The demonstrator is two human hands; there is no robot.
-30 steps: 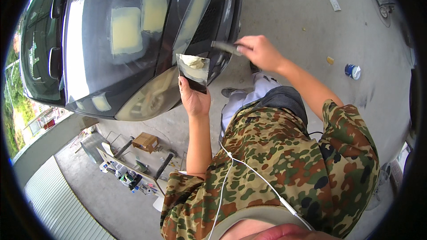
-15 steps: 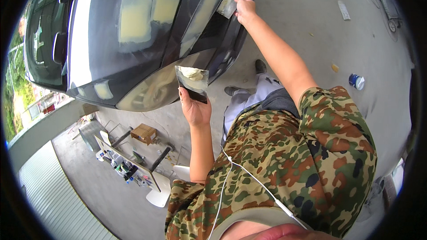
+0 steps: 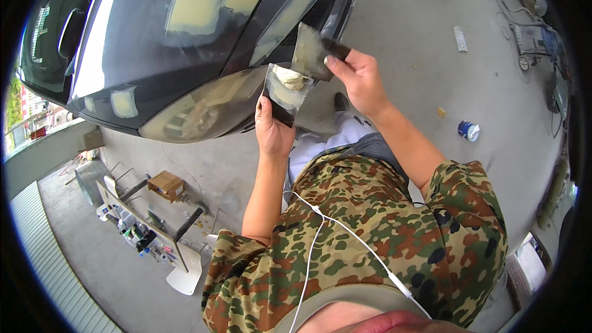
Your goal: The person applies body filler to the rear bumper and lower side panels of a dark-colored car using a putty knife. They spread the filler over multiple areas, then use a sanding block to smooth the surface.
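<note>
In my left hand (image 3: 275,134) is a flat, dark-edged putty spreader (image 3: 284,97), its smeared face turned up and bearing a lump of cream-coloured putty (image 3: 290,78). My right hand (image 3: 365,84) grips a second putty spreader (image 3: 308,50), thumb on its near face. That blade is coated with thin putty, and its lower edge is close to or touching the lump; which one I cannot tell. Both spreaders are in front of a dark car (image 3: 151,65). Pale yellow putty patches (image 3: 196,3) cover parts of its hood, and a long strip (image 3: 295,9) runs along its front. A cloudy headlight (image 3: 206,106) lies nearest my left hand.
On the lower left, a table (image 3: 145,228) carries bottles and small tools, with a cardboard box (image 3: 166,185) beside it. To my right, a blue-and-white can (image 3: 468,131) and a white strip (image 3: 460,39) lie on the concrete floor. A wheeled machine (image 3: 535,43) with hoses stands beyond.
My right hand has drawn back from the car's front strip and brought its spreader down to the one in my left hand. My left hand has shifted slightly right and up.
</note>
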